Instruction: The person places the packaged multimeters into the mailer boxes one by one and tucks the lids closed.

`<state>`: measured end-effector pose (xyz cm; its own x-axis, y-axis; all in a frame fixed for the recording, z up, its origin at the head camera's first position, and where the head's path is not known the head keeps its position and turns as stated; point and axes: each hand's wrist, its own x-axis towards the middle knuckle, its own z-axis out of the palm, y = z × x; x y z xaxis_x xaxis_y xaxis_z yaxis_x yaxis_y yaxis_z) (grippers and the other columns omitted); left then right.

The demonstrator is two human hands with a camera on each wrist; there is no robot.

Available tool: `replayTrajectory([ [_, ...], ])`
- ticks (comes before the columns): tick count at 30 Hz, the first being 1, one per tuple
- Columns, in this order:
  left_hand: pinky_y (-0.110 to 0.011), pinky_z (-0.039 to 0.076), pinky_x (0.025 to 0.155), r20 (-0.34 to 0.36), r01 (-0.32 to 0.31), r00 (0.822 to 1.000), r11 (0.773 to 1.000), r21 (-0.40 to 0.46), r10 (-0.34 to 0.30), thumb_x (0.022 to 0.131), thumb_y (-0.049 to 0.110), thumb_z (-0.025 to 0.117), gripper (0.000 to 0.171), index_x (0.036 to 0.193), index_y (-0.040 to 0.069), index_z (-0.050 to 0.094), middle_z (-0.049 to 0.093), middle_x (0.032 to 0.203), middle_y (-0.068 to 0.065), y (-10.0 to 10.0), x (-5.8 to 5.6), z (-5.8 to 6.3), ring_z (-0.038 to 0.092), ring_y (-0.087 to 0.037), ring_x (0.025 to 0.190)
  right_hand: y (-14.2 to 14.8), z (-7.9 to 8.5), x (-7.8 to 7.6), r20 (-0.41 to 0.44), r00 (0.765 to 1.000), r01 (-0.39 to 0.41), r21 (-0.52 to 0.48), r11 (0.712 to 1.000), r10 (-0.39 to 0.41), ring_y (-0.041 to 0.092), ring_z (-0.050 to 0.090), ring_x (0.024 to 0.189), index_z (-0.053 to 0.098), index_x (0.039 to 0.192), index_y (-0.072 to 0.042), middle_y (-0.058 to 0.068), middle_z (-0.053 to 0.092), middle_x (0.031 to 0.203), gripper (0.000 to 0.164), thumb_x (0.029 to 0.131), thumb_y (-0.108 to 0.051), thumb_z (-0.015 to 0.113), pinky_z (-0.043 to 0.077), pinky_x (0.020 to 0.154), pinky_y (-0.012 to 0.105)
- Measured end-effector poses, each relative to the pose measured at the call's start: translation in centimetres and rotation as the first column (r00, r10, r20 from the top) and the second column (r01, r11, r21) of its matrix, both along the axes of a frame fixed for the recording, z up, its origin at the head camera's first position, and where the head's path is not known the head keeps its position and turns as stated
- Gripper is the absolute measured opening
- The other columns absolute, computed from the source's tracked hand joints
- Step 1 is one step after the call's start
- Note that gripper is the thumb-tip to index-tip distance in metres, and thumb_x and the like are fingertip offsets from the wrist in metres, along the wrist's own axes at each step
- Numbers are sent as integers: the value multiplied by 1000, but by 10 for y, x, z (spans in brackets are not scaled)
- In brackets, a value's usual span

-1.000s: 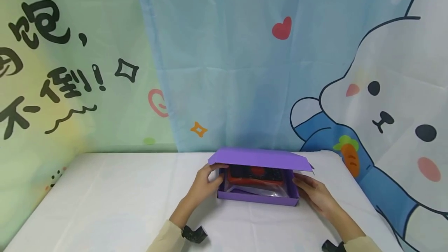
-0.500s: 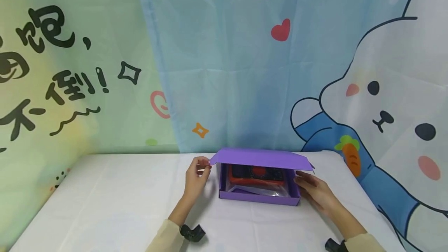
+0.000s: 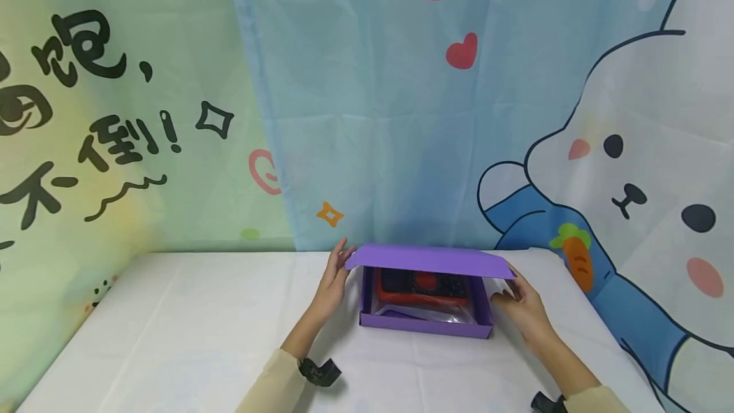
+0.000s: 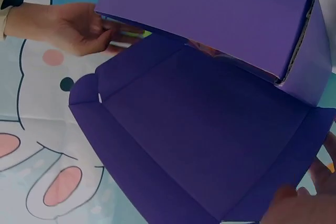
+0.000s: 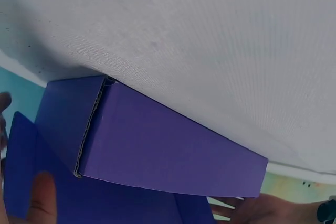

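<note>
A purple cardboard box [image 3: 424,324] sits on the white table with its hinged lid [image 3: 427,260] held half lowered over it. Inside lies a red and black item in a clear plastic bag [image 3: 421,287]. My left hand [image 3: 337,271] touches the lid's left corner with its fingers straight. My right hand [image 3: 516,295] rests at the lid's right end beside the box wall. The left wrist view shows the lid's underside [image 4: 210,140], the box body [image 4: 220,19] and my right hand [image 4: 79,24]. In the right wrist view, the box wall [image 5: 168,156] stands on the cloth.
The white tablecloth [image 3: 201,324] spreads wide to the left of the box and in front of it. A printed cartoon curtain [image 3: 401,113] hangs right behind the table's far edge. A black strap [image 3: 318,371] circles each wrist.
My left hand left the box's left wall, pinched the lid's left corner, and now lies straight against it. My right hand rose to the lid's right end. The lid has dipped slightly.
</note>
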<state>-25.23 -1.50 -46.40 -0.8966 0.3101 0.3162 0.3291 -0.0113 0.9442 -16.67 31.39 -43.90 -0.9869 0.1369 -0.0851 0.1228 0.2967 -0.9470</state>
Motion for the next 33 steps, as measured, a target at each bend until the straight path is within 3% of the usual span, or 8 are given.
replayTrajectory([
  [2,-58,22,108,3,49,999,999,-5,-49,99,5,21,49,146,-2,13,23,148,-28,0,0,2,20,-40,138,-1,3,1,-13,1000,7,30,1000,-7,38,10,141,8,149,-6,20,9,154,72,87,3,45,16,112,49],
  [10,-56,19,111,58,142,988,990,-21,-141,103,35,10,55,147,4,21,17,154,-15,1,1,11,13,-32,142,-1,8,0,-45,998,-36,72,997,40,39,11,140,15,147,0,22,14,152,68,84,6,41,11,113,52],
  [14,-56,19,111,70,154,986,987,-42,-151,103,35,9,54,148,5,17,15,155,-13,4,1,15,12,-33,143,-2,11,-3,-51,997,-56,61,997,59,40,12,140,18,146,3,23,16,152,67,84,7,41,13,113,53],
  [18,-56,19,111,92,148,986,987,-56,-142,103,37,9,56,149,7,16,14,156,-12,6,-1,18,12,-32,143,-1,13,-5,-60,996,-67,37,997,69,39,14,140,18,146,3,23,17,151,68,81,9,39,21,114,36],
  [21,-55,18,112,143,148,979,989,-2,-146,101,44,12,60,149,7,15,13,156,-12,8,-2,22,11,-31,143,2,10,-8,-86,992,-91,4,996,91,39,14,140,17,146,1,23,16,152,71,79,11,38,25,112,34],
  [25,-55,15,113,213,142,965,987,75,-155,100,50,17,65,149,8,14,13,156,-12,12,-5,29,10,-31,143,9,-2,-16,-99,988,-126,-73,989,119,31,13,142,12,149,-7,18,12,154,75,79,9,34,32,107,41],
  [28,-55,14,113,244,132,959,988,79,-147,100,48,17,64,149,8,14,13,155,-13,15,-6,35,10,-32,143,13,-9,-23,-98,988,-127,-88,988,118,25,16,143,10,150,-13,14,12,155,75,81,7,32,41,101,33],
  [33,-52,16,113,286,129,947,988,85,-148,101,42,15,61,148,3,14,16,154,-19,20,-9,51,15,-35,141,6,12,-21,-124,980,-169,-84,982,158,38,11,140,3,148,0,22,8,154,73,82,9,31,28,107,41],
])
